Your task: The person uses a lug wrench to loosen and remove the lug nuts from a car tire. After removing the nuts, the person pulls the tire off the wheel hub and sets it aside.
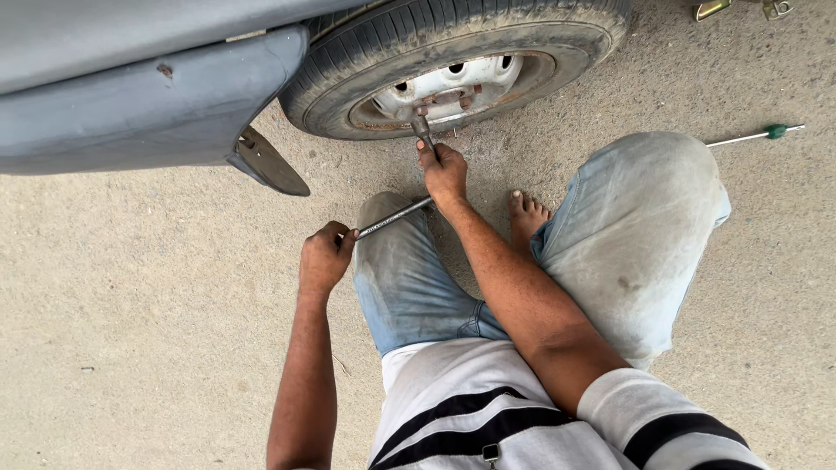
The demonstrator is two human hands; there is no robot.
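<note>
I squat beside a car wheel [453, 52] with a dusty tyre and a pale steel rim. An L-shaped metal wheel wrench [396, 216] reaches from my knees up to a lug nut low on the rim. My right hand [444, 171] is closed around the wrench's bend, just below its socket end on the nut. My left hand [324, 258] is closed on the far end of the long handle, out to the left of my left knee.
The grey car body and bumper [131, 96] overhang the ground at upper left, with a black mud flap [270, 165] behind. A green-handled screwdriver [758, 134] lies on the concrete at right. Yellowish metal pieces [740, 9] lie at the top right edge. My bare foot [527, 218] rests between my knees.
</note>
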